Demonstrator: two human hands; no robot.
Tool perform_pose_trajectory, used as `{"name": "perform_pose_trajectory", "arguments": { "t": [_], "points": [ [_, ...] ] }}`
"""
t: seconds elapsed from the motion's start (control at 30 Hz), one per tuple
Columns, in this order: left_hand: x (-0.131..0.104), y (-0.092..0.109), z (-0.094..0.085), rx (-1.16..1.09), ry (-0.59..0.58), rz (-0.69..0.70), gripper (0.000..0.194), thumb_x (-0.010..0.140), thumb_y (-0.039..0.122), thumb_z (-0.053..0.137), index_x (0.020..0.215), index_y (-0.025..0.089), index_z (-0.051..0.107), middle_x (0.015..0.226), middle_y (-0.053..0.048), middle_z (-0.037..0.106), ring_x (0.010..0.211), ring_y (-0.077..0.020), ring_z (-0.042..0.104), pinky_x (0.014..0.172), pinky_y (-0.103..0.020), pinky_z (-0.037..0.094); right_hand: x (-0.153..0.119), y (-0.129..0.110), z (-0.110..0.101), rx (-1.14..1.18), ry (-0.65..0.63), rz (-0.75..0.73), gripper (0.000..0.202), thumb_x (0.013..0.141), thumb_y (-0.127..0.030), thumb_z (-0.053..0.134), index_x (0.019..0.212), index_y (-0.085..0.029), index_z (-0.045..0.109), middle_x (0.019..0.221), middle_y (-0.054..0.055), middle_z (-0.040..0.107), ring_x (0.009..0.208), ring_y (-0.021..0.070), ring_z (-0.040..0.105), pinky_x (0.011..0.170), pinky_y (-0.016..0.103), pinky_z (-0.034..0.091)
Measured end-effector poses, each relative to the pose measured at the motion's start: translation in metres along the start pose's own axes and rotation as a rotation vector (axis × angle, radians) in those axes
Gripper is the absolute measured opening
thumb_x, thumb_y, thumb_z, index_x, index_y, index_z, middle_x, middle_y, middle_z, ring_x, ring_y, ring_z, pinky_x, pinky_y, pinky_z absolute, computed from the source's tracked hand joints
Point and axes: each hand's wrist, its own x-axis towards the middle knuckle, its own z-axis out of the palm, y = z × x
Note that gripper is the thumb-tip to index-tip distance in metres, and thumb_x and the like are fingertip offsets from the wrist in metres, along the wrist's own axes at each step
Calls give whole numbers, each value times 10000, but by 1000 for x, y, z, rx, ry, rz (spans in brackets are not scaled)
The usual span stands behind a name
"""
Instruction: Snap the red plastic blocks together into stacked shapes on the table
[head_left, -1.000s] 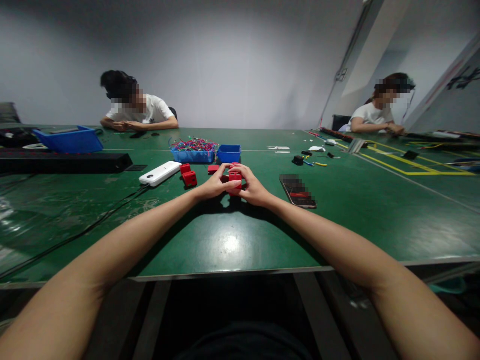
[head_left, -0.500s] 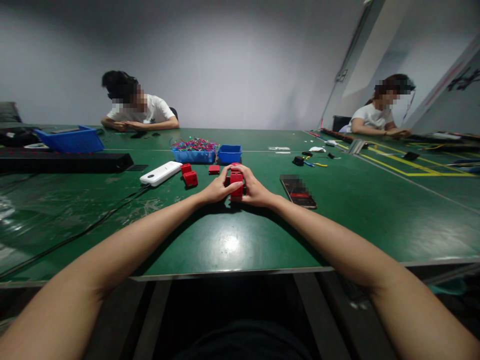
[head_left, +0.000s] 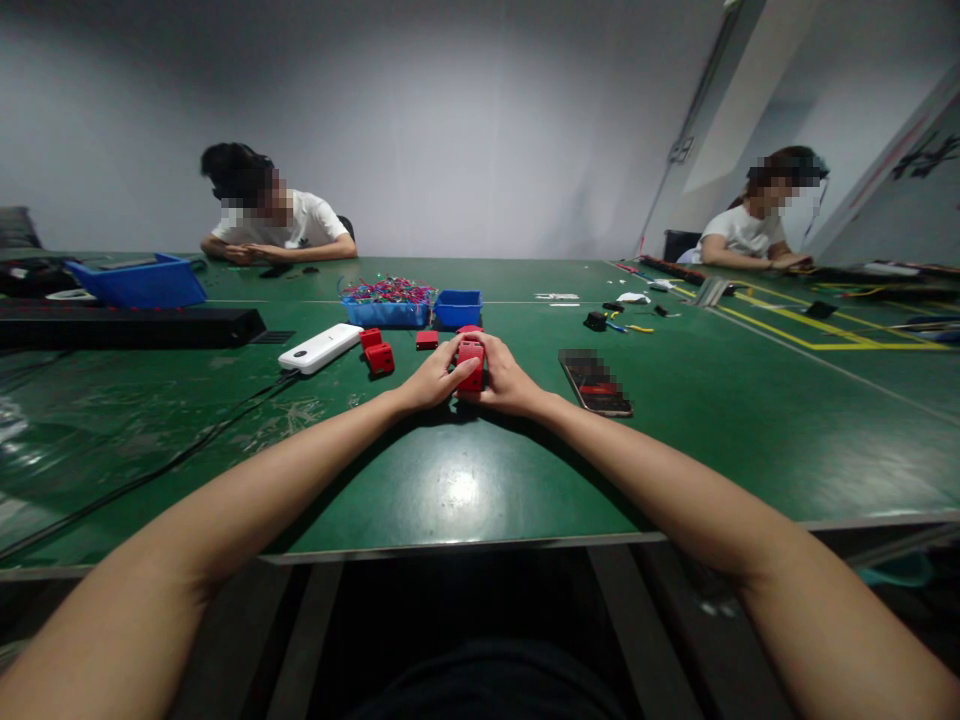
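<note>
Between my two hands, just above or on the green table (head_left: 450, 450), is a red block-like piece (head_left: 472, 368). My left hand (head_left: 437, 378) is closed on its left side, thumb laid across the near face. From the right, my right hand (head_left: 505, 378) wraps the same piece. Another bit of red shows behind my fingertips; I cannot tell whether it is a separate part. To the left lie a pair of red pieces (head_left: 379, 357) and a small flat red piece (head_left: 427, 340).
A white power bank-like device (head_left: 321, 349) with a black cable lies left. Behind are a blue bin (head_left: 386, 313) of colourful wires and a smaller blue bin (head_left: 458, 308). A phone (head_left: 595, 382) lies right, pliers (head_left: 628, 327) beyond. Two people sit across the table.
Both hands keep hold of the red block-like piece. It has turned slightly between my fingers, and my left thumb has shifted a little up its near face.
</note>
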Motion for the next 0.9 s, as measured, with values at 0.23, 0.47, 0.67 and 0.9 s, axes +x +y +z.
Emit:
{"name": "perform_pose_trajectory", "arguments": {
  "t": [0.23, 0.47, 0.67, 0.9],
  "points": [
    [0, -3, 0, 14, -40, -9, 667, 918, 615, 408, 1353, 116, 494, 1327, -160, 581, 1205, -306, 553, 1081, -422, 394, -2, 5, 6, -9, -18, 62, 930, 631, -411, 810, 1397, -184, 333, 1391, 199, 455, 1288, 340, 456, 1082, 542, 379],
    [-1, 0, 0, 52, -97, -30, 621, 957, 603, 308, 1260, 117, 549, 1206, -138, 643, 1071, -268, 607, 1001, -402, 449, -4, 6, 9, -54, -19, 87, 940, 655, -442, 781, 1413, -155, 305, 1380, 207, 456, 1278, 335, 461, 1072, 534, 385],
    [-1, 0, 0, 138, -166, -67, 568, 966, 583, 302, 1102, 121, 605, 1056, -107, 675, 936, -233, 626, 906, -364, 476, -5, 5, 11, -108, 0, 153, 908, 667, -404, 755, 1415, -156, 305, 1352, 202, 462, 1248, 328, 475, 1061, 534, 394],
    [-2, 1, 1, 301, -216, 1, 492, 965, 529, 343, 1024, 128, 621, 1006, -120, 675, 896, -239, 634, 863, -369, 490, -2, -1, 6, -295, -25, 347, 807, 735, -439, 677, 1405, -133, 345, 1289, 201, 480, 1175, 314, 510, 993, 460, 442]
  ]
}}
